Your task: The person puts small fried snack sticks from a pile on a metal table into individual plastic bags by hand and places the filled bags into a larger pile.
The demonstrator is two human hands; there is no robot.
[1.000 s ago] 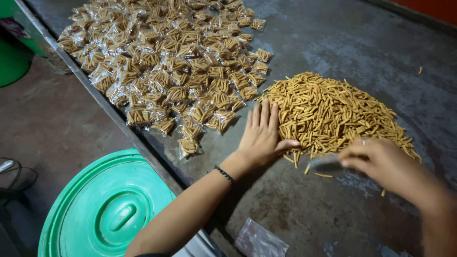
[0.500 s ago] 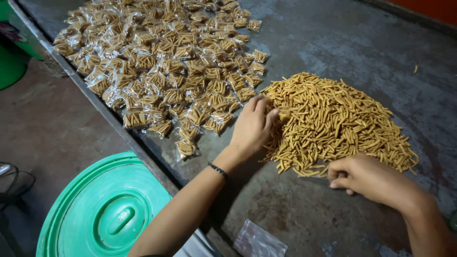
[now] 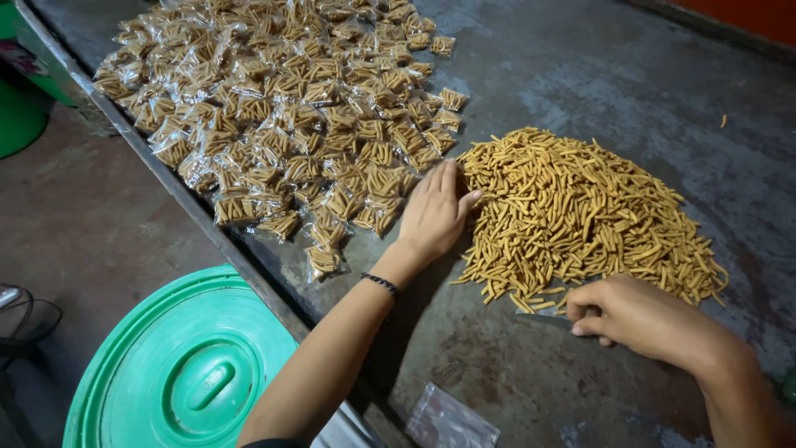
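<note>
Grey, stained worktable (image 3: 580, 66) seen from the head camera, a green bin lid (image 3: 178, 373) below its edge; left hand (image 3: 435, 211) lies flat, fingers together, against the near-left flank of the loose heap of yellow snack sticks (image 3: 580, 216); right hand (image 3: 634, 315) is curled at the heap's near edge, its contents hidden. Sealed small packets (image 3: 282, 108) lie piled beside. Gathering appears under way; an empty clear bag (image 3: 452, 423) lies near, seemingly awaiting filling.

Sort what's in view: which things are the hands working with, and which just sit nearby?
In hand: left hand flat against the pile of loose yellow snack sticks; right hand at its near edge.

Nearby: small filled clear packets, empty clear bag, green bin lid.
</note>
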